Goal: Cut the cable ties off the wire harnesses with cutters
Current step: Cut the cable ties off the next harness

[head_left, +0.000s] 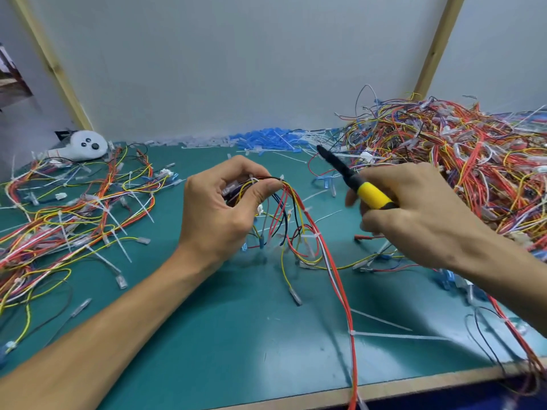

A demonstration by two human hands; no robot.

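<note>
Between cuts, judging by the pose. Gripping a wire harness (291, 213) at centre frame with the left hand (220, 213), fingers curled round its bunched top, strands drooping to the table (207, 335). Clutching yellow-handled cutters (352, 180) in the right hand (414, 217), right of centre, tip aimed up-left, clear of the wires; jaws too dark to read. Next, probably: swing the tip to the white cable tie (254, 180) by the left fingertips, nipping plastic only.

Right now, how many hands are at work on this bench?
2. The left hand pinches a wire harness at centre; the right hand holds the yellow-handled cutters beside it. None seems hidden.
</note>
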